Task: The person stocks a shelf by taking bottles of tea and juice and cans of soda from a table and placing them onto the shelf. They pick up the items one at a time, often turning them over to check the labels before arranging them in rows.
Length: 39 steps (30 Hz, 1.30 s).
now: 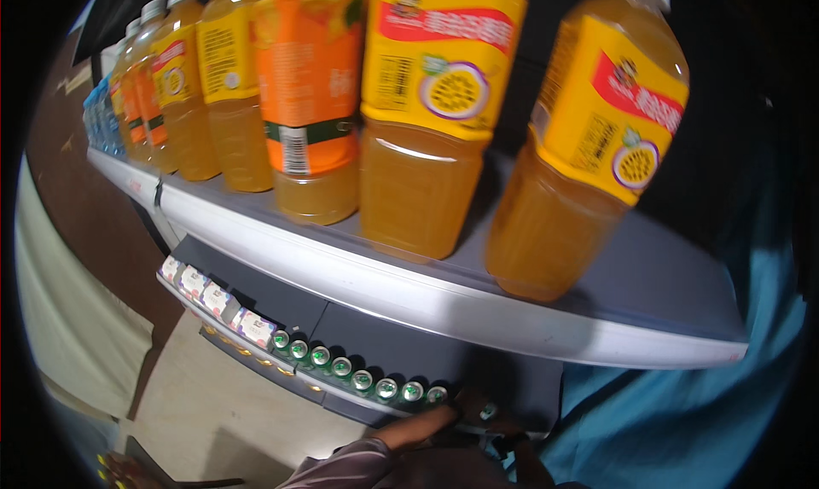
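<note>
Deep shadow covers both hands at the right end of the lower shelf (397,335). My left hand (470,402) reaches in beside the last of a row of green drink cans (341,366). Close by is my right hand (510,427), its wrist wearing a dark band. Between the two hands shows the top of another can (488,411); the dark hides whether fingers grip it. Above the hands, the upper shelf (672,291) carries a passion-fruit drink bottle (416,188) with a yellow label, a similar bottle (576,214) at the right, and an orange-labelled bottle (310,92).
The upper shelf's white front edge (371,284) overhangs the cans. White printed packs (258,328) stand left of them, above gold-topped items (265,362) on a lower tier. Teal cloth (640,418) hangs at the right. More bottles (182,92) and blue-tinted water bottles (102,121) extend left.
</note>
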Tool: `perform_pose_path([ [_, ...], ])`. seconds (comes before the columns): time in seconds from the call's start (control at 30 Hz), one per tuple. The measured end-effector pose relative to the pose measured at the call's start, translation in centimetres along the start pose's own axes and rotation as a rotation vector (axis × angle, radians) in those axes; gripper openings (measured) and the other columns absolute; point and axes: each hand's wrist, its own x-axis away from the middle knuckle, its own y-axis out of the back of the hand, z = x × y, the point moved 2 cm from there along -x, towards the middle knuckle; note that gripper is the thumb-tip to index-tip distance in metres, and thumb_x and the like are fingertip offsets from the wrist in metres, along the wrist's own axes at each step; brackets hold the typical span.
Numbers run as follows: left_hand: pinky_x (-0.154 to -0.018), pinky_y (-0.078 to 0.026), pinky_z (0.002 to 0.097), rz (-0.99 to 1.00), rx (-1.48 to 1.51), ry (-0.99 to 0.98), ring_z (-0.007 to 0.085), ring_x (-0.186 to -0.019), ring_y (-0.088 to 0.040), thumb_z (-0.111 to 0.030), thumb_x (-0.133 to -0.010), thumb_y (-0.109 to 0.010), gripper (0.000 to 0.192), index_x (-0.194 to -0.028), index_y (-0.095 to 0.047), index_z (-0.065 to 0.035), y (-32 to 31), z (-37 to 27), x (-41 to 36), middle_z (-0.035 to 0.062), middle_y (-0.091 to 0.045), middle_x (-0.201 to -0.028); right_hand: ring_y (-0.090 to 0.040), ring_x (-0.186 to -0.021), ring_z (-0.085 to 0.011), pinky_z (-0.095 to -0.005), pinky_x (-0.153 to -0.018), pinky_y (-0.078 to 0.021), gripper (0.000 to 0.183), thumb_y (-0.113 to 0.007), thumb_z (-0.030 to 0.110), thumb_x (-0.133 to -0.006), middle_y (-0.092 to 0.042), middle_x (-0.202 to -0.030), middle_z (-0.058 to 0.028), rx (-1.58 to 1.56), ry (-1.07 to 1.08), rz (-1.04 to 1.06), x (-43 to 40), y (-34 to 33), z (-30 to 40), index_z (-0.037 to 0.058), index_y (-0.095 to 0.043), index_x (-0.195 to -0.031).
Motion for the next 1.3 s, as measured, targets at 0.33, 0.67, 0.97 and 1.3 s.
perform_pose_path([
  [0.33,-0.087,-0.051,0.0468,-0.113,0.535,0.221,0.0334,-0.102,-0.065,-0.036,-0.061,-0.073,0.045,-0.097,-0.070,-0.0076,-1.5,2.1,1.8,0.0169,-0.069,-0.100,-0.066,-0.092,-0.0217,-0.0343,-0.084,-0.0524,0.055,-0.079,0.033,-0.073,-0.070,-0.103,-0.0113,0.041,0.045,0.335,-5.3,-5.2,6.8,0.0052,-0.064,-0.119],
  [0.67,-0.086,-0.050,0.0447,-0.954,0.484,0.563,0.0355,-0.100,-0.062,-0.023,-0.072,-0.071,0.042,-0.110,-0.063,-0.0080,3.7,3.2,21.1,0.0183,-0.066,-0.104,-0.066,-0.088,-0.0207,-0.0336,-0.080,-0.0527,0.050,-0.075,0.031,-0.077,-0.070,-0.100,-0.0098,0.325,0.106,0.809,-5.0,-13.4,12.5,0.0038,-0.063,-0.118],
  [0.97,-0.086,-0.050,0.0427,-1.349,0.338,1.539,0.0337,-0.097,-0.063,-0.025,-0.079,-0.069,0.035,-0.108,-0.066,-0.0064,-6.8,-10.9,49.7,0.0160,-0.068,-0.101,-0.066,-0.085,-0.0198,-0.0331,-0.076,-0.0529,0.046,-0.072,0.029,-0.080,-0.070,-0.097,-0.0086,0.446,0.023,1.007,-0.2,-17.7,14.0,0.0025,-0.063,-0.117],
  [1.3,-0.107,-0.037,0.0483,-1.226,0.283,2.397,0.0482,-0.130,-0.036,-0.022,-0.070,-0.075,0.044,-0.110,-0.066,-0.0052,-14.5,-23.3,54.2,0.0345,-0.040,-0.138,-0.065,-0.081,-0.0188,-0.0325,-0.072,-0.0532,0.042,-0.069,0.026,-0.083,-0.070,-0.095,-0.0071,0.706,-0.062,1.221,0.3,-22.1,5.1,0.0012,-0.063,-0.116],
])
